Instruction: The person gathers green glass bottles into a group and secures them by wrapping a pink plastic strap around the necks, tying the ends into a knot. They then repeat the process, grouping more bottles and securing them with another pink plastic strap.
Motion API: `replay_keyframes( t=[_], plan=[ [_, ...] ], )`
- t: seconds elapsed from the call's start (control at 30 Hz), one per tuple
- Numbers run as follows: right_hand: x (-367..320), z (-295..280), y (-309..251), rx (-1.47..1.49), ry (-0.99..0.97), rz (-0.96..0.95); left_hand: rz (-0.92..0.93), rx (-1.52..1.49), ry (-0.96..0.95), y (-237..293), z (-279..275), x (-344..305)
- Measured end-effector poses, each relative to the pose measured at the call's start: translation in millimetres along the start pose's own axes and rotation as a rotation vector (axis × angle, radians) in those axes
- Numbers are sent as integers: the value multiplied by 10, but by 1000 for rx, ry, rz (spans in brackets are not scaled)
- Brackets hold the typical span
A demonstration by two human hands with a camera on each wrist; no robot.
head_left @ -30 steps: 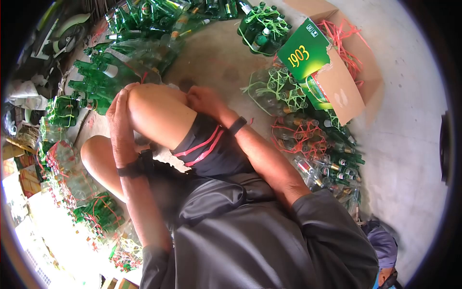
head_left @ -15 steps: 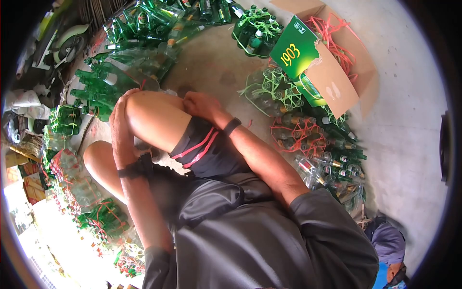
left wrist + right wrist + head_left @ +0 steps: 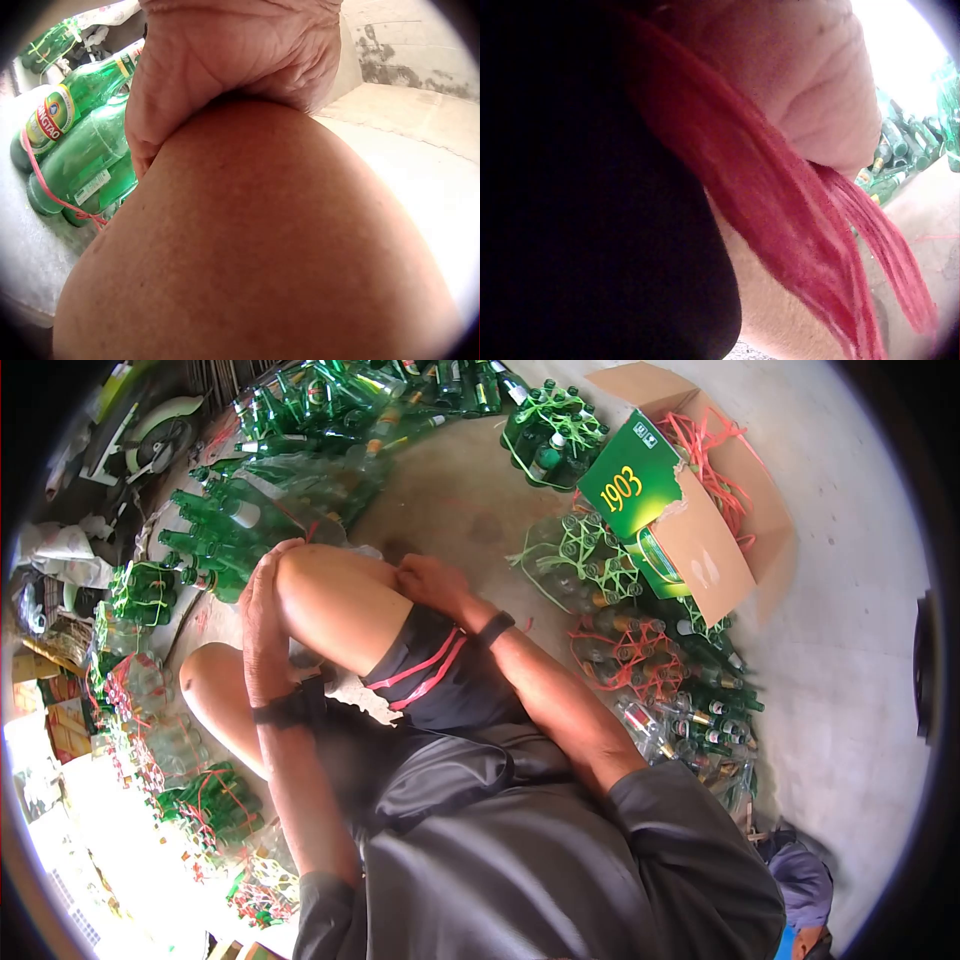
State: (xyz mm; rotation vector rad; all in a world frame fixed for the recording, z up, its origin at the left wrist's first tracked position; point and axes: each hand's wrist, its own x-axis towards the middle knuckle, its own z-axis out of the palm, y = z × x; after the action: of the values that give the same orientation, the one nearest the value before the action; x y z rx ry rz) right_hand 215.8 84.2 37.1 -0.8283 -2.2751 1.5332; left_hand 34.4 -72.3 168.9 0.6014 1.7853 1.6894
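Note:
My left hand (image 3: 264, 590) rests on the side of my raised knee (image 3: 325, 575), its palm against the skin in the left wrist view. My right hand (image 3: 432, 582) lies against the other side of that thigh, its fingers loosely curled and partly hidden. Across the dark shorts (image 3: 440, 705) run red plastic strips (image 3: 432, 678). In the right wrist view, a red strip (image 3: 780, 217) passes close to the heel of the hand, with a loose end hanging down. Green bottles (image 3: 82, 161) lie on the floor beyond the left hand, one with a Tsingtao label.
A torn cardboard box (image 3: 700, 555) with red strips stands at the right. Bottle bundles tied with green cord (image 3: 590, 550) and red cord (image 3: 630, 650) sit beside it. More green bottles (image 3: 310, 400) line the back. Another person's purple clothing (image 3: 800, 875) shows at lower right.
The head view sways slightly, shifting the surroundings left and then back right. Both hands keep their places at the raised knee and thigh.

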Motion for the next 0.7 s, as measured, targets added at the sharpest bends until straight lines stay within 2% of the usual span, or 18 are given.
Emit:
replay_keyframes(
  t=[0.3,0.37,0.7],
  plan=[
    [86,100,343,2,-34,-94,24,4,-11,-11,6,4],
    [76,102,352,-47,16,-108,18,-12,-3,15,18,-15],
    [-24,-17,173,59,-34,-113,50,13,-6,26,12,-36]
  ],
)
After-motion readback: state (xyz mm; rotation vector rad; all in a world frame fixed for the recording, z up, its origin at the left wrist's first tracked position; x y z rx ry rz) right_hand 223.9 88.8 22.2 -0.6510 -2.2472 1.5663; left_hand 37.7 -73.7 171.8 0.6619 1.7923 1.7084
